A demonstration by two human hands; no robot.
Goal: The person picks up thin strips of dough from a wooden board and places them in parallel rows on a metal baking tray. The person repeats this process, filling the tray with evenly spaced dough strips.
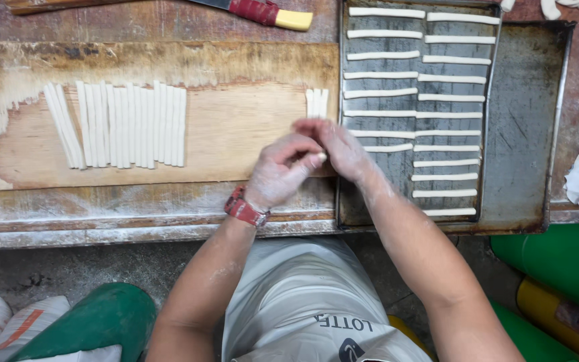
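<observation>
At the far left of the wooden board (236,134) lies your batch of cut dough strips (118,125), packed side by side. Their long axes run away from you, toward the back of the bench; the few at the left end lean, with their far ends tilted left. To the right, near the board's right edge, a small bundle of strips (316,102) stands apart from the batch, also pointing away from you.

Just below that bundle, your left hand (279,171), floured and wearing a red wristband (244,209), meets your right hand (340,149) over the seam between board and tray. Your left fingers are curled narrowly around a dough piece (320,157), of which only a small white end shows between the two hands; its long axis is hidden. Your right fingers are bent in close against the left hand; you cannot tell whether they pinch the dough or only touch it.

Right of your hands sits the metal baking tray (524,134). On it the laid strips (413,114) form two columns, each strip lying crosswise, long axis left to right. At the top edge lies a knife with a red and yellow handle (269,13).
</observation>
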